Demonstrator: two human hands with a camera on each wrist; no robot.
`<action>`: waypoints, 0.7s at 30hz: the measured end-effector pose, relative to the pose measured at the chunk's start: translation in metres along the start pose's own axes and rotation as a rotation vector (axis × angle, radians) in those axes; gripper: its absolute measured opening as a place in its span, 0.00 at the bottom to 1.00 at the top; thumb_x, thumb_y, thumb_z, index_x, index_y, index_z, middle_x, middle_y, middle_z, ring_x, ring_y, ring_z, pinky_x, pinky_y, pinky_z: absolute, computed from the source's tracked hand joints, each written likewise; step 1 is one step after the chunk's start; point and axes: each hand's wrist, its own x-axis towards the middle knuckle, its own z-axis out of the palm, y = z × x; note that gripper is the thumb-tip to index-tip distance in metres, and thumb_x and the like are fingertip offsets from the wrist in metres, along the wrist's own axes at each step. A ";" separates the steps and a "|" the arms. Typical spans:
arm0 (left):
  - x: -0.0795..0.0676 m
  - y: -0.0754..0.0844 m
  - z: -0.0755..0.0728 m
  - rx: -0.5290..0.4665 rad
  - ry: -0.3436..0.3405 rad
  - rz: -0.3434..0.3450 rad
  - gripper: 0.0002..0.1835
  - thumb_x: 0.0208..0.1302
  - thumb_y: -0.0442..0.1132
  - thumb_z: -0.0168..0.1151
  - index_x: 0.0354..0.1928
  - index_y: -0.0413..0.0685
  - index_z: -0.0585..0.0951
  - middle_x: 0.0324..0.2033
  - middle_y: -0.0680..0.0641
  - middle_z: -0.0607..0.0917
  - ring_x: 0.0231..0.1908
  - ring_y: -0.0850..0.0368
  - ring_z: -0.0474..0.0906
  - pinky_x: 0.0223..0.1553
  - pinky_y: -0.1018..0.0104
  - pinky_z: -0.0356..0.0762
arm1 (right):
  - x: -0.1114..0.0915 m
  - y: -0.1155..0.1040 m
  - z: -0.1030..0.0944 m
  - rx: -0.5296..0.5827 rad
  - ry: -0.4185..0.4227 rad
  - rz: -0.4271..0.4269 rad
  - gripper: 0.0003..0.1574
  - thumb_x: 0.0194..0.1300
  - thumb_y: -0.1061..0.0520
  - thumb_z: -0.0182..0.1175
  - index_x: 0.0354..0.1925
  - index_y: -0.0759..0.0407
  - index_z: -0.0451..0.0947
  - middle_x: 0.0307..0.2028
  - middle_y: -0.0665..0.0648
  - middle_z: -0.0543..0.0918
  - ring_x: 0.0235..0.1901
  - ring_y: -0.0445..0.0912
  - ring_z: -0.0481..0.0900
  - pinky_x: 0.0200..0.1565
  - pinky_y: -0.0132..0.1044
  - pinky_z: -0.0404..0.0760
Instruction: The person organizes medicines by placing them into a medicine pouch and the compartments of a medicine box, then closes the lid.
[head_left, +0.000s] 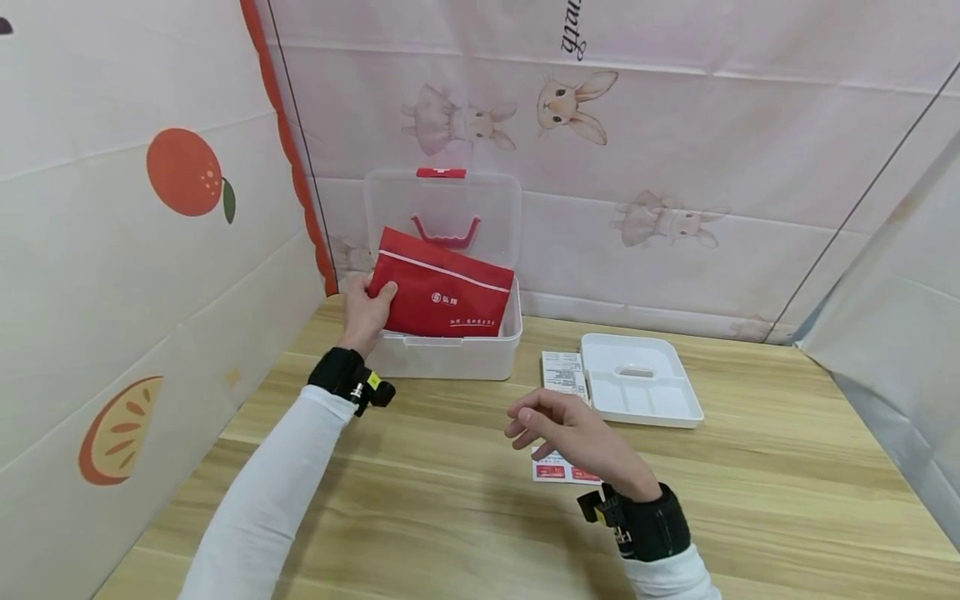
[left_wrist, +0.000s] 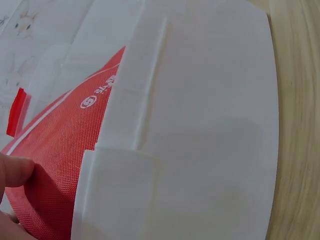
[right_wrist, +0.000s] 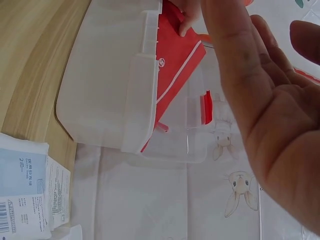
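Observation:
My left hand grips the left edge of a red fabric pouch, its thumb on the front face. White lettering and a pale stripe mark the pouch, which sits tilted, its lower part inside a translucent white plastic box. In the left wrist view the thumb presses into the red cloth beside the box wall. The box's clear lid stands raised behind, with a red handle and latch. My right hand hovers over the table, fingers loosely bent, holding nothing.
Right of the box lies a white compartment tray on the wooden table. A printed leaflet or packet lies beside it, and a red-and-white card is partly under my right hand. In the right wrist view a blue-and-white packet shows.

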 end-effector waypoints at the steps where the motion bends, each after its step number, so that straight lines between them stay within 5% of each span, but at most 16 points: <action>1: 0.000 0.000 0.001 0.011 0.000 -0.003 0.18 0.75 0.41 0.52 0.55 0.34 0.67 0.56 0.35 0.74 0.54 0.42 0.74 0.57 0.51 0.74 | 0.000 0.001 0.000 0.000 -0.001 -0.001 0.18 0.76 0.51 0.53 0.54 0.63 0.76 0.46 0.64 0.85 0.44 0.52 0.85 0.42 0.42 0.85; 11: -0.002 -0.002 0.007 0.255 0.050 0.056 0.22 0.74 0.39 0.48 0.65 0.36 0.65 0.59 0.35 0.75 0.58 0.39 0.71 0.59 0.45 0.71 | 0.001 0.003 0.003 -0.004 -0.015 -0.003 0.18 0.77 0.52 0.52 0.53 0.65 0.75 0.47 0.68 0.84 0.45 0.62 0.84 0.41 0.42 0.85; 21: -0.003 -0.002 0.011 0.520 0.029 -0.023 0.25 0.74 0.43 0.44 0.65 0.34 0.60 0.54 0.29 0.75 0.53 0.32 0.72 0.52 0.42 0.71 | 0.003 0.003 0.004 -0.013 -0.021 -0.010 0.18 0.77 0.52 0.52 0.53 0.65 0.76 0.45 0.63 0.85 0.44 0.58 0.85 0.42 0.47 0.85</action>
